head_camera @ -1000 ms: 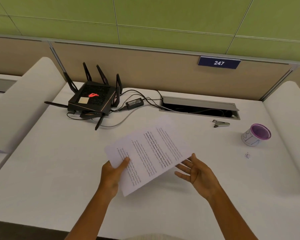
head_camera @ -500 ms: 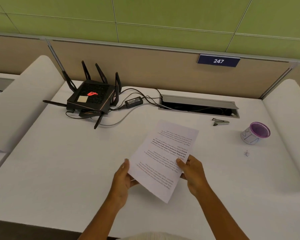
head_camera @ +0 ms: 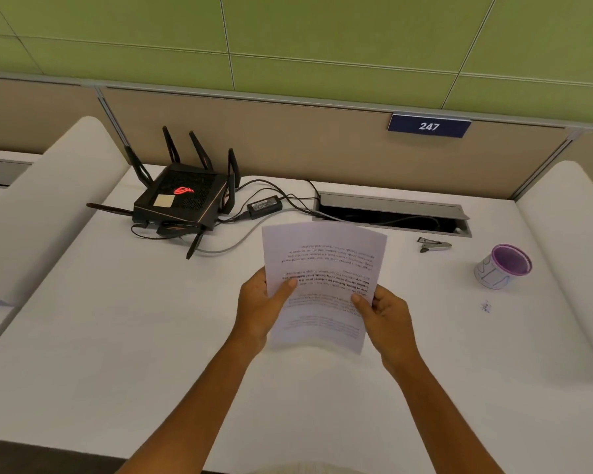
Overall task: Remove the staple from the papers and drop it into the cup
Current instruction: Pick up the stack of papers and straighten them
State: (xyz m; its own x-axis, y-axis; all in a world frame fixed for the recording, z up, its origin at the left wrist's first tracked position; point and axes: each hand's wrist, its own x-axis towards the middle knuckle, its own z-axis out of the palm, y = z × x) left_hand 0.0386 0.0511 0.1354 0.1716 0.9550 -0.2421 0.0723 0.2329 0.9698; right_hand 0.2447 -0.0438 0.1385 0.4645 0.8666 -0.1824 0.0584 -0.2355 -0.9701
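The white printed papers [head_camera: 324,265] are held above the desk in front of me, with the text upside down to my view. My left hand [head_camera: 259,307] grips their left edge, thumb on top. My right hand [head_camera: 386,314] grips the right edge, thumb on the page. The staple is too small to make out. A white cup with a purple rim [head_camera: 502,266] lies tilted on the desk at the right, well clear of both hands. A small metal staple remover [head_camera: 434,245] lies on the desk between the papers and the cup.
A black router with antennas [head_camera: 182,200], its power brick [head_camera: 264,206] and cables sit at the back left. An open cable slot [head_camera: 392,217] runs along the back. White side dividers flank the desk [head_camera: 117,319]. A small ink mark [head_camera: 485,306] is near the cup.
The papers have been turned from slanting to nearly square in front of me. My right hand went from open beside them to gripping their right edge.
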